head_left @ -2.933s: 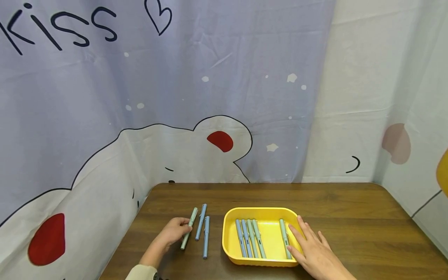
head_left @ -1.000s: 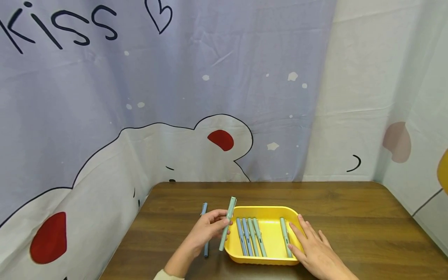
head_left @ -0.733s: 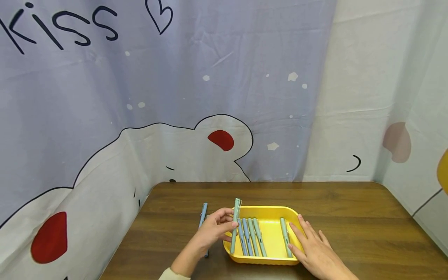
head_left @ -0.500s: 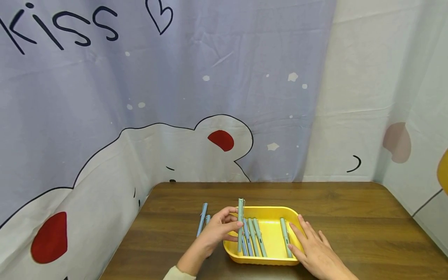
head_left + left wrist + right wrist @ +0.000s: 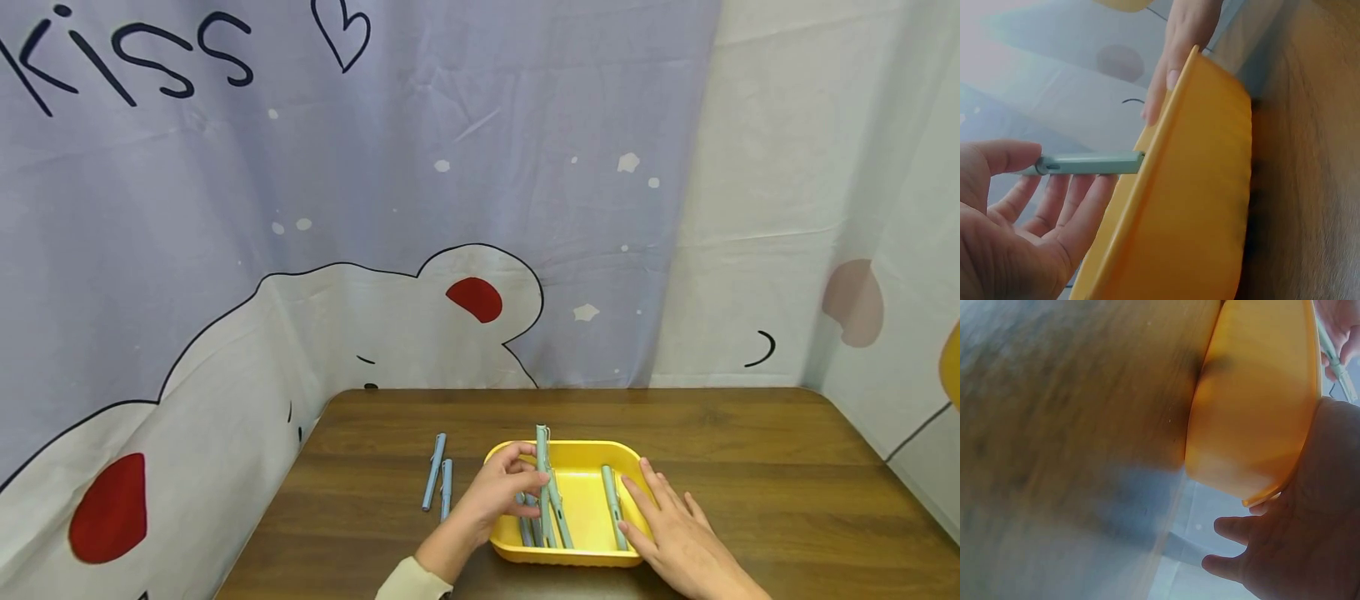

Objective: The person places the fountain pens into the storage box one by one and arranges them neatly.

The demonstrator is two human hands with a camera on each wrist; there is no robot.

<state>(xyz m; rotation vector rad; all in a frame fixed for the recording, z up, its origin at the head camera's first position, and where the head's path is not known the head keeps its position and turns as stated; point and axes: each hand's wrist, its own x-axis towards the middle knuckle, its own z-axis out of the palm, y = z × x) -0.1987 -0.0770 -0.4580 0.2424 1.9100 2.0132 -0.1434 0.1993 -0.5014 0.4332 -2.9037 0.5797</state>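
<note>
My left hand (image 5: 501, 492) pinches a pale green pen (image 5: 1088, 164) between thumb and fingers, holding it over the left half of a yellow tray (image 5: 592, 560). Beneath it lie two blue pens, partly hidden by that hand, and green pens such as the slanting green pen (image 5: 560, 517). A lone green pen (image 5: 613, 508) rests near the tray's right side. My right hand (image 5: 675, 525) lies with spread, straight fingers on the tray's right rim, as the right wrist view also shows.
Two blue pens lie on the wooden table (image 5: 750, 467) left of the tray: the farther blue pen (image 5: 434, 472) and the nearer blue pen (image 5: 447, 487), whose lower end my left arm covers. A printed curtain (image 5: 375, 183) hangs behind the table.
My left hand has picked up the green pen from the table's left and carried it rightward over the tray, past the blue pens there. My right hand has stayed at the rim.
</note>
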